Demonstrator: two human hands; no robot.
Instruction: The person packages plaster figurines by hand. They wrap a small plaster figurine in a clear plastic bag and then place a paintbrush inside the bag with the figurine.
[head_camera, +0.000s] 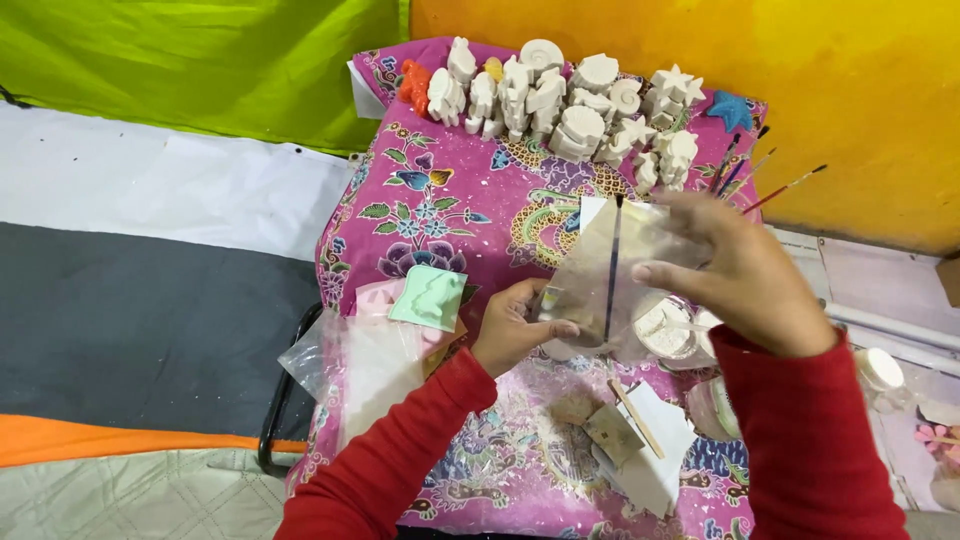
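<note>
Your left hand (512, 330) pinches the near edge and your right hand (740, 275) grips the far right side of a clear plastic bag (600, 275) above the pink floral cloth (440, 200), while most white plaster figurines (570, 100) far behind remain unpainted.

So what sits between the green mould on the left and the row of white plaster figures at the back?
In the head view, only bare cloth: the pink floral tablecloth lies between the green mould and the white plaster figures.
</note>
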